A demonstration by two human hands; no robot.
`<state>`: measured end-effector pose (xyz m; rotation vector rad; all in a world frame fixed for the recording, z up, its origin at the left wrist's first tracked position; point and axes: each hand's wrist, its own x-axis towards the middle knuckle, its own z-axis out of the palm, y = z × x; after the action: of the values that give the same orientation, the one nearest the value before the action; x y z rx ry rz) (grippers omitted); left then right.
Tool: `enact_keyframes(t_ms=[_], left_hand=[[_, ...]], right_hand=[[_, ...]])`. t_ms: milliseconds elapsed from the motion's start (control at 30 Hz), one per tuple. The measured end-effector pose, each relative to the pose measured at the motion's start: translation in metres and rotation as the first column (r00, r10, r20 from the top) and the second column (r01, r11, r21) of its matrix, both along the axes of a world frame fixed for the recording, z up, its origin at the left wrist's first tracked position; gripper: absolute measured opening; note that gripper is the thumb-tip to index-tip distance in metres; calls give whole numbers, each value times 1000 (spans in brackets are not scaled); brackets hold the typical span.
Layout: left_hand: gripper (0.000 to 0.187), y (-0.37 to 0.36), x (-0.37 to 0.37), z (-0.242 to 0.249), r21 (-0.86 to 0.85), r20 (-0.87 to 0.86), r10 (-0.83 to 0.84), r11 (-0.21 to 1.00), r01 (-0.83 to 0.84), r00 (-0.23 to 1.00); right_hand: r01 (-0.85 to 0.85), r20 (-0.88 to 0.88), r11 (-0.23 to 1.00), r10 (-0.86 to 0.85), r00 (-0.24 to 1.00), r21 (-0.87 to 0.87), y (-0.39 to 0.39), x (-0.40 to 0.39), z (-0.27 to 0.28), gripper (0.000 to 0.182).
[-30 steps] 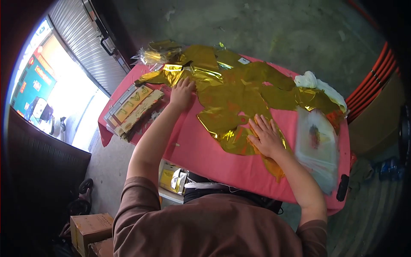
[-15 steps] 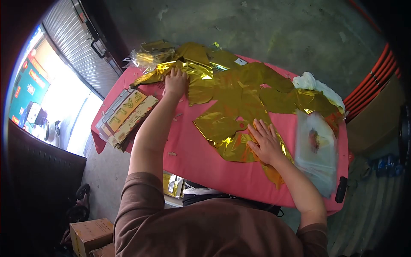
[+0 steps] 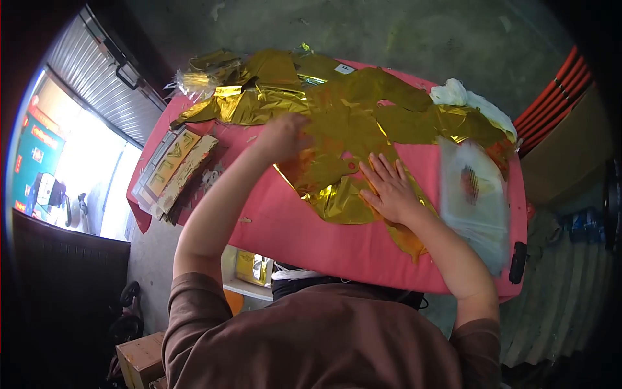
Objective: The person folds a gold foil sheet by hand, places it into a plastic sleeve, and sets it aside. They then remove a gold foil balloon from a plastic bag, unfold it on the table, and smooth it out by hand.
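Note:
Flat gold foil balloons [image 3: 350, 126] lie spread over the pink-covered table [image 3: 285, 227], overlapping one another. My right hand [image 3: 392, 193] rests palm down on the near part of the foil, fingers spread. Over the foil's left side is my left hand [image 3: 285, 137], blurred by motion, so its fingers do not show clearly. A small white card marked F [image 3: 345, 69] lies on the foil near the far edge.
Printed cardboard packages [image 3: 173, 170] are at the table's left end. Clear plastic bags [image 3: 473, 201] lie at the right, below a bunched white plastic bag [image 3: 453, 94]. Crumpled clear wrapping [image 3: 194, 84] sits at the far left. A black clip [image 3: 518, 262] marks the right edge.
My left hand has moved right and toward me, from the far-left foil to the middle piece. My right hand stays flat on the foil. The view has shifted slightly.

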<state>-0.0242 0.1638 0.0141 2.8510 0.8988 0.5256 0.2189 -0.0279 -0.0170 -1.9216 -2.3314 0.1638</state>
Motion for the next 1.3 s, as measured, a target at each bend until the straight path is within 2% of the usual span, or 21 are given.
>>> enact_keyframes(t_ms=[67,200,233,267,333,400,433,500,533,600,633,667,700,733,767,833,867,933,1067,1167,1300], left_hand=[[56,-33,10,-5,-163,-4,-112,980,110,994],[60,-76,-6,18,-201,-32,-152,969,143,988],[60,-81,-17,26,-468,91,-112,872,142,989],[61,-83,-30,32,-690,197,-39,704,167,980],[52,-81,-61,40,-625,175,-29,769,134,984],[37,-69,-97,57,-670,-63,-99,741,32,993],[37,-63,-115,61,-668,-62,-100,744,33,993],[28,-56,-135,69,-676,-286,-96,725,-130,953],[28,-56,-134,73,-672,-285,-102,730,-123,953],[24,-57,-130,81,-553,-302,151,777,-302,941],[24,-57,-122,77,-553,-298,142,781,-292,944],[22,-58,-104,68,-560,-154,179,795,-235,972],[21,-60,-86,60,-558,-5,211,811,-178,977],[24,-65,-66,53,-524,7,186,838,-155,982],[28,-71,-47,45,-488,18,161,863,-131,987],[41,-67,-20,14,-306,88,-57,949,81,995],[41,-68,-7,4,-298,96,-63,950,89,993],[51,-69,13,-10,-102,-34,-62,993,58,998],[55,-61,22,-34,-74,-64,-63,996,59,996],[55,-63,21,-34,-90,-70,-47,995,41,996],[54,-64,22,-33,-69,-61,-57,996,53,996]], right_hand=[[-3,2,1000,3,1000,-13,3,2,0,62],[-15,11,999,15,1000,-51,9,9,2,63],[-25,15,998,26,1000,-58,9,10,1,64],[-23,12,998,24,1000,-60,9,10,0,64],[-40,9,997,40,999,-65,10,12,0,65],[-43,6,995,44,999,-87,11,12,1,66],[-48,5,993,49,999,-110,11,12,2,67],[-48,-4,991,47,999,-125,9,10,3,68],[-46,-15,988,44,999,-144,7,9,4,69],[-46,-10,986,45,999,-162,6,7,7,70],[-59,-8,981,58,998,-186,5,6,9,72],[-50,-3,982,50,999,-182,7,7,12,72],[-40,-89,977,22,996,-210,11,9,18,72],[-35,-174,971,-8,985,-238,16,11,24,71],[-27,-169,972,-13,985,-232,22,15,27,71],[18,-140,996,-30,990,-85,38,28,30,65],[25,-132,997,-35,991,-77,46,36,29,65],[119,-146,993,-114,983,27,63,52,22,56],[265,-127,964,-259,958,35,86,68,3,49],[262,-162,963,-249,955,65,115,66,5,41],[245,-280,968,-220,934,54,154,53,11,45]])
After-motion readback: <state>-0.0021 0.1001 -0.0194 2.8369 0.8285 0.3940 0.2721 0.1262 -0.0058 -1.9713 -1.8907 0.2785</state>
